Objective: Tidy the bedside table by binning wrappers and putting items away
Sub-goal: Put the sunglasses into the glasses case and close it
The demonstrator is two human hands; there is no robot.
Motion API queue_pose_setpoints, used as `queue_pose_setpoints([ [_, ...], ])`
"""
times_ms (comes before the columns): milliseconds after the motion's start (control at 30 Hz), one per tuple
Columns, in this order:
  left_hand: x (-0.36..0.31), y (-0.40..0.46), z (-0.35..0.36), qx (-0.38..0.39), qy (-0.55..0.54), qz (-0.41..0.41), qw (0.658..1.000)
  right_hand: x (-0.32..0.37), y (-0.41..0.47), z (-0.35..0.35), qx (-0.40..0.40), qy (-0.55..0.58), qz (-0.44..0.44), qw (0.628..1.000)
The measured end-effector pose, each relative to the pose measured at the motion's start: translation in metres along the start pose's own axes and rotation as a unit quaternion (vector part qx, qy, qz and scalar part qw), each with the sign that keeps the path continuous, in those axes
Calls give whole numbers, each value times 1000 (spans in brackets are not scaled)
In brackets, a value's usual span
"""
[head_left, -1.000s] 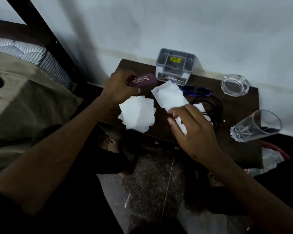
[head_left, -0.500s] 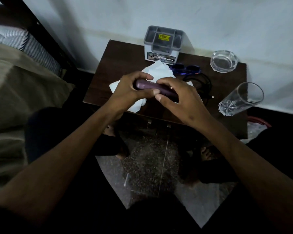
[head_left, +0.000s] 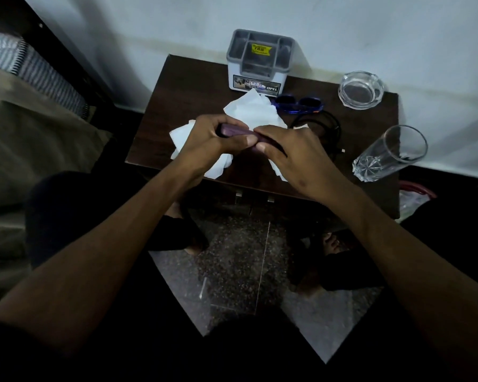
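1. Position: the purple spectacle case is held just above the front half of the counter, over the white tissue papers that lie on it.
2. Grip state, left hand: closed on the left end of the case, fingers curled over the top edge and thumb pressed along the near face.
3. Grip state, right hand: closed on the right end of the case, fingertips on the top edge and thumb beneath. Whether the case lid is shut or parted cannot be told; the hands cover the seam.
4. Handling, case: judged rigid, light and smooth-shelled. Hold it at both ends with thumbs near the seam; a hard shell can slip if pinched at one corner only.
5. Handling, tissue papers: soft, thin and very light. Gather them by bunching, not by an edge, since they are likely to tear or drift.
6. Handling, other items: the blue sunglasses lie beside the tissues, near a coiled black cable; lift them by the frame, clear of the lenses.
7. Fragile items: a tall drinking glass stands near the right front edge, and a glass ashtray sits at the back right. Both are judged breakable and slippery.
8. Storage: the grey compartmented organiser stands at the back against the wall.
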State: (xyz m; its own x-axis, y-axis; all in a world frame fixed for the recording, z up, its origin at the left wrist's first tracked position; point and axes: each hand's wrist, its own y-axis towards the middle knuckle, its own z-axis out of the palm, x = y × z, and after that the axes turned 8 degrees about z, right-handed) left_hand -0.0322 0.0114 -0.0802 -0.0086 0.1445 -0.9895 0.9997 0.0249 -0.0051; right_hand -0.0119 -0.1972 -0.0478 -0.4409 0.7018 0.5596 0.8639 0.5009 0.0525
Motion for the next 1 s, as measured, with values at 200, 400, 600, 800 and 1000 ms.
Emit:
queue_pose_setpoints([
  [200, -5, 1, 6, -1, -34, -14, 999, 6, -7, 17, -33, -218, -29, 975],
  [400, -3, 0, -2, 17, -52, -47, 997, 1, -4, 8, -54, -115, -21, 992],
  [600, 2, -9, 0, 51, -93, -96, 990, -32, 10, 9, -57, 47, 66, 995],
  [800, 6, -8, -11, 22, -92, -152, 984, -35, 5, 23, -66, 60, 91, 992],
  [1000, 1, 7, -32, -90, -117, -134, 980, -77, 50, -9, -167, 0, 183, 969],
])
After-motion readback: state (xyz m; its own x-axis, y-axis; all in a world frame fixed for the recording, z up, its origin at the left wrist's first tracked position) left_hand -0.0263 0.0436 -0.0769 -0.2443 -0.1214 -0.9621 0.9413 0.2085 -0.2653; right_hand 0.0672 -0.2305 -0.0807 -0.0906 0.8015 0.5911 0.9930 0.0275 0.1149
